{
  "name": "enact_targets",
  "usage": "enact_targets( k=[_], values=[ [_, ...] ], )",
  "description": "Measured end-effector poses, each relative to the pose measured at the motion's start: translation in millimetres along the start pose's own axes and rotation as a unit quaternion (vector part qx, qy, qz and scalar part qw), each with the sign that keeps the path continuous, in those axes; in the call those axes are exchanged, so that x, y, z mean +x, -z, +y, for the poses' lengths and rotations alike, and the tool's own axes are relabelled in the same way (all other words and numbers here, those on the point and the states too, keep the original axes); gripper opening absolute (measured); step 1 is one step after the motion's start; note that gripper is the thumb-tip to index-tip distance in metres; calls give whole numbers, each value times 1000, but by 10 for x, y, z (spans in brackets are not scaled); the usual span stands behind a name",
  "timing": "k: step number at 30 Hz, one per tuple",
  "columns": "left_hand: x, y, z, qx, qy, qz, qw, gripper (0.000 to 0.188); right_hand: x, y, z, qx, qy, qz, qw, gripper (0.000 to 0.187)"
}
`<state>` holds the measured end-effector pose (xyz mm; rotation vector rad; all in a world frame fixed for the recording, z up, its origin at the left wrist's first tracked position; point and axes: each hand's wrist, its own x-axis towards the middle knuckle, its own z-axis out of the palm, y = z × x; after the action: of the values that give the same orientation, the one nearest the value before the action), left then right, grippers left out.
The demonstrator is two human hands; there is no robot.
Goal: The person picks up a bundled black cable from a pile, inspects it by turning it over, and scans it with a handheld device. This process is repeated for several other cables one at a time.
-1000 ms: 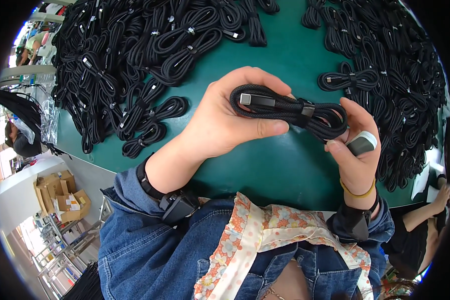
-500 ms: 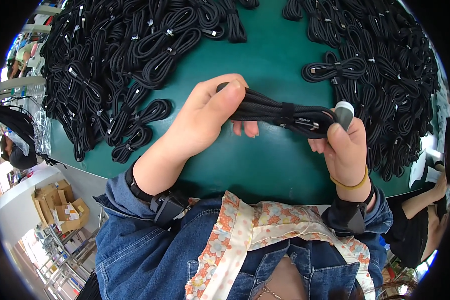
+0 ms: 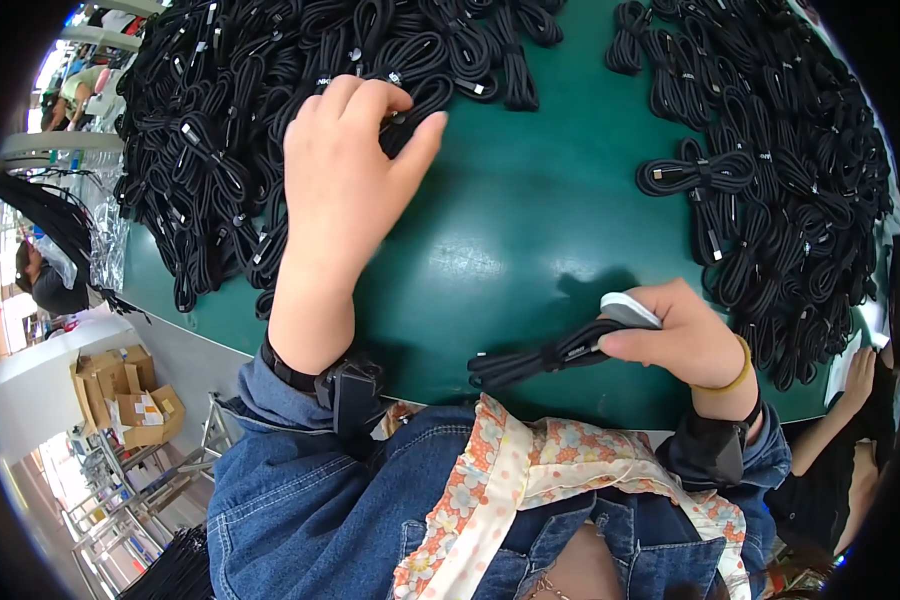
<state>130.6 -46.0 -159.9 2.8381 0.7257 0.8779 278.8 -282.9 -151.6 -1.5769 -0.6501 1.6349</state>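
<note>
My left hand (image 3: 355, 165) is over the near edge of the left heap of black cables (image 3: 240, 90). Its thumb stands apart from the bent fingers, with nothing visibly held between them. In my right hand (image 3: 675, 335), low over the table, is a coiled black braided cable (image 3: 545, 360) with a strap round its middle; the bundle points left. The same hand also grips a small grey piece with a white end (image 3: 630, 309), whose kind I cannot make out.
A second heap of strapped black cables (image 3: 770, 200) covers the right side of the green table (image 3: 510, 190). Cardboard boxes (image 3: 125, 395) stand on a rack at lower left. Another person's arm (image 3: 840, 415) shows at the right edge.
My left hand has let go of the cable bundle and moved up and left to the left heap. My right hand has brought the bundle lower, toward my body.
</note>
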Motion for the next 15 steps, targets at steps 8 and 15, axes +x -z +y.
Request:
enact_targets(
  k=[8, 15],
  values=[
    [-111, -39, -22, 124, -8, -114, 986, 49, -63, 255, -6, 452, 339, 22, 825, 46],
    [-75, -117, -27, 38, -19, -179, 983, 40, 58, 231, 172, 412, 325, -7, 851, 37]
  ],
)
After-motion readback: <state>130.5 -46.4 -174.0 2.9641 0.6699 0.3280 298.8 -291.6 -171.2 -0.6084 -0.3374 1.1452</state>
